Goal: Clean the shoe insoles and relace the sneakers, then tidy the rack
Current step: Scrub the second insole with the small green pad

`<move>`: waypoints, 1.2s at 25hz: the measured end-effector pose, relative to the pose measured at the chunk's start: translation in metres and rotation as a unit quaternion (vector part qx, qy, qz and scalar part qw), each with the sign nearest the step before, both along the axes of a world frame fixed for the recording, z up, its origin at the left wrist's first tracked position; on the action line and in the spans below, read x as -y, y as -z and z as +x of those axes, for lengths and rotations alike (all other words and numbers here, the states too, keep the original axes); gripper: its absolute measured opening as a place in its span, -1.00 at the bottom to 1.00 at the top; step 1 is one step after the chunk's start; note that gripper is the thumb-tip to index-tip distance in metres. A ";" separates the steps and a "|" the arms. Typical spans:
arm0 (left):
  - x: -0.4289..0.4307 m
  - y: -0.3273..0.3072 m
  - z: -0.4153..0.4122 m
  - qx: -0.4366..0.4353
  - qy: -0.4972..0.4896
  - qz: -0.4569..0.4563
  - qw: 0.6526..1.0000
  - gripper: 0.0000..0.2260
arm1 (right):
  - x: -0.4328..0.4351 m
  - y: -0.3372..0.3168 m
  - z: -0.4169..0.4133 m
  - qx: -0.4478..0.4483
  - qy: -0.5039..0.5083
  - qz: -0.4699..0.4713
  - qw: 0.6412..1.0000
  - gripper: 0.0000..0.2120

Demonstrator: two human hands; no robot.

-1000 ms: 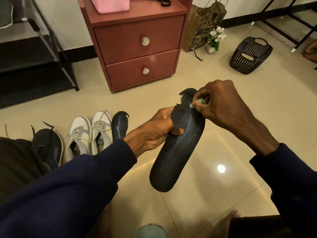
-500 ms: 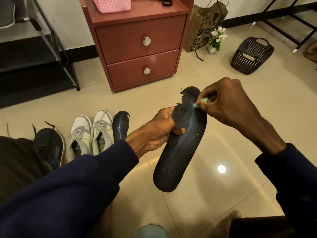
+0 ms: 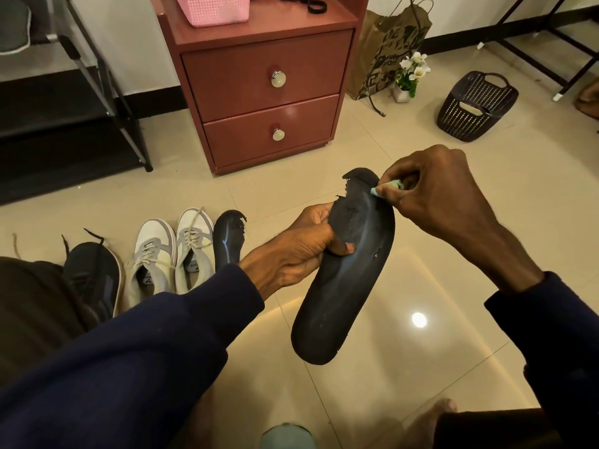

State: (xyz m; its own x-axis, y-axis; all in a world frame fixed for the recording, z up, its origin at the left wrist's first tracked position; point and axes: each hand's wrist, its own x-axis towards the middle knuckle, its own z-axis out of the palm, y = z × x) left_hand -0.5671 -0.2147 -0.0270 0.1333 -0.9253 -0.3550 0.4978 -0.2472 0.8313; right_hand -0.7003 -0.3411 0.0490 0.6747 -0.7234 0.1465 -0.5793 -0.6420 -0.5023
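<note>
My left hand (image 3: 301,244) grips a worn black insole (image 3: 346,286) by its left edge, thumb on top, toe end pointing away and torn. My right hand (image 3: 434,196) pinches a small pale green cloth (image 3: 387,187) against the insole's upper right edge. A second black insole (image 3: 227,238) lies on the floor beside a pair of white and grey sneakers (image 3: 171,251). Left of them sits a dark sneaker (image 3: 92,273) with loose laces. The black shoe rack (image 3: 81,102) stands at the far left.
A red two-drawer cabinet (image 3: 265,92) stands ahead, with a pink basket (image 3: 214,8) and black laces (image 3: 304,3) on top. A paper bag (image 3: 385,50), a small flower pot (image 3: 410,79) and a dark plastic basket (image 3: 476,105) sit on the tiled floor to the right.
My right hand with the cloth has shifted slightly right and up along the insole's toe edge. The left hand keeps its grip.
</note>
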 end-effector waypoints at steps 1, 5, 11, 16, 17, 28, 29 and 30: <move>0.000 0.001 0.000 -0.010 0.003 0.003 1.000 -0.55 | 0.000 0.001 0.000 -0.006 -0.011 0.011 1.000 -0.94; -0.003 0.003 0.001 -0.052 -0.018 -0.003 0.999 -0.63 | -0.005 -0.001 0.000 -0.108 -0.097 0.110 0.983 -0.96; 0.000 0.003 -0.001 -0.037 -0.035 -0.003 0.999 -0.67 | -0.009 0.005 0.005 -0.007 -0.065 -0.009 0.998 -0.91; 0.001 0.004 0.001 -0.030 -0.051 0.009 0.998 -0.67 | -0.012 0.012 0.008 -0.056 -0.100 -0.051 0.992 -0.90; 0.000 0.002 0.002 -0.031 -0.051 0.006 0.998 -0.68 | -0.008 0.011 0.007 -0.047 -0.066 -0.091 0.993 -0.88; -0.001 0.000 0.001 -0.039 -0.048 0.013 0.998 -0.67 | -0.004 0.010 0.004 -0.028 -0.056 -0.055 0.997 -0.88; 0.000 0.001 0.000 -0.037 -0.050 0.016 0.998 -0.65 | -0.006 0.010 0.004 -0.025 -0.081 -0.018 0.996 -0.91; 0.000 0.002 0.000 -0.035 -0.052 0.018 0.998 -0.65 | -0.010 0.009 0.005 -0.039 -0.113 0.026 0.992 -0.94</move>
State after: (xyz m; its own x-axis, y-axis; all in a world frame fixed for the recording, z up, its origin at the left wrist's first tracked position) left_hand -0.5669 -0.2147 -0.0288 0.2020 -0.8943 -0.3993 0.5787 -0.2199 0.7853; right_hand -0.6950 -0.3308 0.0404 0.8285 -0.5574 0.0538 -0.4620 -0.7347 -0.4967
